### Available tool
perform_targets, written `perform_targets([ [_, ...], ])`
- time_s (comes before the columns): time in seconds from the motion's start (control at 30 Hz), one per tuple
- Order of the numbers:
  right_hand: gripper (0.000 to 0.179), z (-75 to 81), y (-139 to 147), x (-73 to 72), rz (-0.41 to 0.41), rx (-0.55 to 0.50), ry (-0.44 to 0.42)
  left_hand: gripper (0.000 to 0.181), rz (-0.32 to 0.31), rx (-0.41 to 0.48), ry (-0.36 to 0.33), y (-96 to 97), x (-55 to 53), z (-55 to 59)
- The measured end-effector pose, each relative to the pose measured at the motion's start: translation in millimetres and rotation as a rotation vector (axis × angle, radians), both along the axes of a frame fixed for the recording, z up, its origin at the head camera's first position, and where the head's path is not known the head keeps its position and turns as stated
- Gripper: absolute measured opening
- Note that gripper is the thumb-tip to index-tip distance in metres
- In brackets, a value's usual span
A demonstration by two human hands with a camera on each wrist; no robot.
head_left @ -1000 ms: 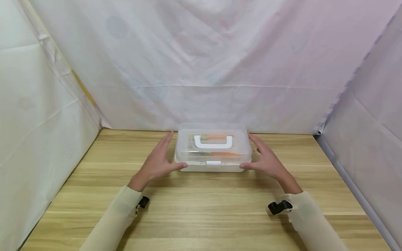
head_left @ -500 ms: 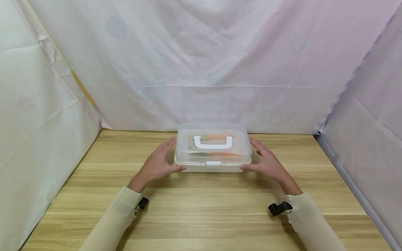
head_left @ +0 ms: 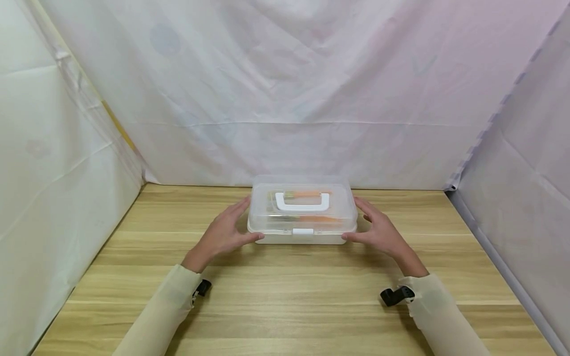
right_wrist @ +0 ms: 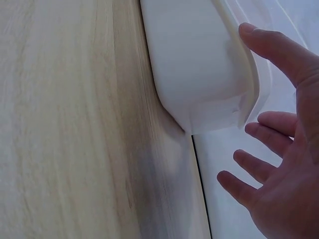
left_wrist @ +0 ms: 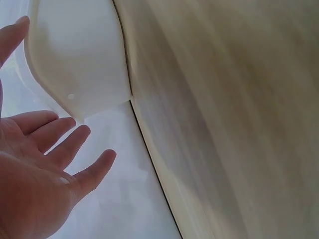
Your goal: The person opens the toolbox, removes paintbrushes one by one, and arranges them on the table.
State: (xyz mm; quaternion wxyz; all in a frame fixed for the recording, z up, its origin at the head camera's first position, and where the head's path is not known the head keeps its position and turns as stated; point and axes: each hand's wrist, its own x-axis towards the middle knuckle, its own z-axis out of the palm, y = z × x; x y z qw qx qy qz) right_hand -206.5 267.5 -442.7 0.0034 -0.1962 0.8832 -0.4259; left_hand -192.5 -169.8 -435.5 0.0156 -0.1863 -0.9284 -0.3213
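Observation:
A white plastic carry box with a clear lid sits on the table; its front latch lies flat against the lid edge. A white handle crosses the top, and long orange-and-green items show blurrily through the lid. My left hand touches the box's left end, thumb at the front corner and fingers along the side. Mirroring it, my right hand touches the right end. Both wrist views show extended, spread fingers, with thumb and upper fingers at the rim and the lower fingers off the box.
The wooden table runs up to a pale cloth hanging right behind the box. Cloth walls also close in the left and right sides. Each wrist carries a black camera mount, the right one plainly visible.
Both hands have settled against the ends of the box, their fingers drawing slightly nearer to the person over the first half second. The box and its lid look unmoved.

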Motion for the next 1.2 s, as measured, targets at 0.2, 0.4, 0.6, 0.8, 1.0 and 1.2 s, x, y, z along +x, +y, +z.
perform_targets([
  [0.2, 0.098, -3.5, 1.8, -1.1, 0.013, -0.014, 0.015, 0.11, -0.008, -0.023, 0.009, 0.3, 0.2, 1.8],
  [0.4, 0.097, -5.9, 2.3, 0.0, 0.01, -0.008, 0.022, 0.108, -0.015, -0.042, 0.027, -0.1, 0.5, 0.9],
  [0.6, 0.098, -2.8, 1.7, 0.2, 0.012, -0.003, 0.032, 0.106, -0.025, -0.048, 0.043, 0.4, 0.8, 1.7],
  [0.8, 0.097, -1.7, 1.2, 0.6, 0.015, -0.003, 0.045, 0.107, -0.031, -0.059, 0.055, 0.8, 1.0, 3.0],
  [1.0, 0.094, 0.4, 0.4, 1.1, 0.014, 0.003, 0.066, 0.105, -0.034, -0.073, 0.075, 0.8, 0.8, 4.6],
  [1.2, 0.092, 2.2, 0.2, 1.6, 0.012, 0.014, 0.074, 0.103, -0.041, -0.082, 0.091, 0.9, 1.0, 7.0],
])
